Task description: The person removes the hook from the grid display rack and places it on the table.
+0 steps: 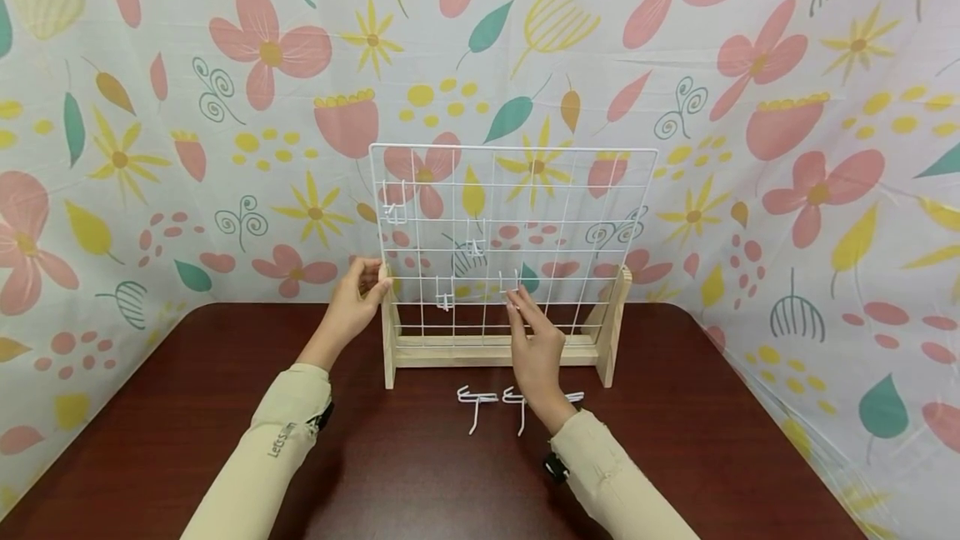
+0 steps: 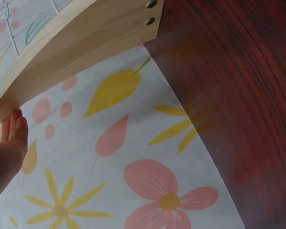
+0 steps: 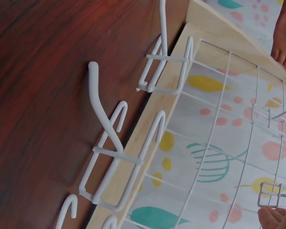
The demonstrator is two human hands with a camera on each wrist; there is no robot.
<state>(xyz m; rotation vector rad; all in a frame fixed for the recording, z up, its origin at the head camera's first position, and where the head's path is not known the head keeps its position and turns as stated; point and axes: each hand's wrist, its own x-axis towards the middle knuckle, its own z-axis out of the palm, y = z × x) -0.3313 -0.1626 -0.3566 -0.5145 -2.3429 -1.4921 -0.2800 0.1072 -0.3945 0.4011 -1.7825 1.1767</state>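
Note:
A white wire grid panel (image 1: pixel 525 221) stands upright in a pale wooden stand (image 1: pixel 495 354). My left hand (image 1: pixel 358 294) grips the top of the stand's left side post (image 1: pixel 387 332), thumb in front and fingers behind. With thumb and fingertips, my right hand (image 1: pixel 538 348) pinches a white metal hook (image 3: pixel 269 194) against the grid, right of the middle. Three other hooks hang on the panel: one upper left (image 1: pixel 393 211), one near the middle (image 1: pixel 476 247) and one lower left (image 1: pixel 445 300). In the left wrist view, fingers (image 2: pixel 20 130) lie against the wooden post.
On the dark red-brown table (image 1: pixel 420 473), in front of the stand, lie loose white hooks (image 1: pixel 477 397); my right wrist partly covers one (image 1: pixel 574 397). A flower-patterned cloth (image 1: pixel 277 148) hangs behind and at both sides.

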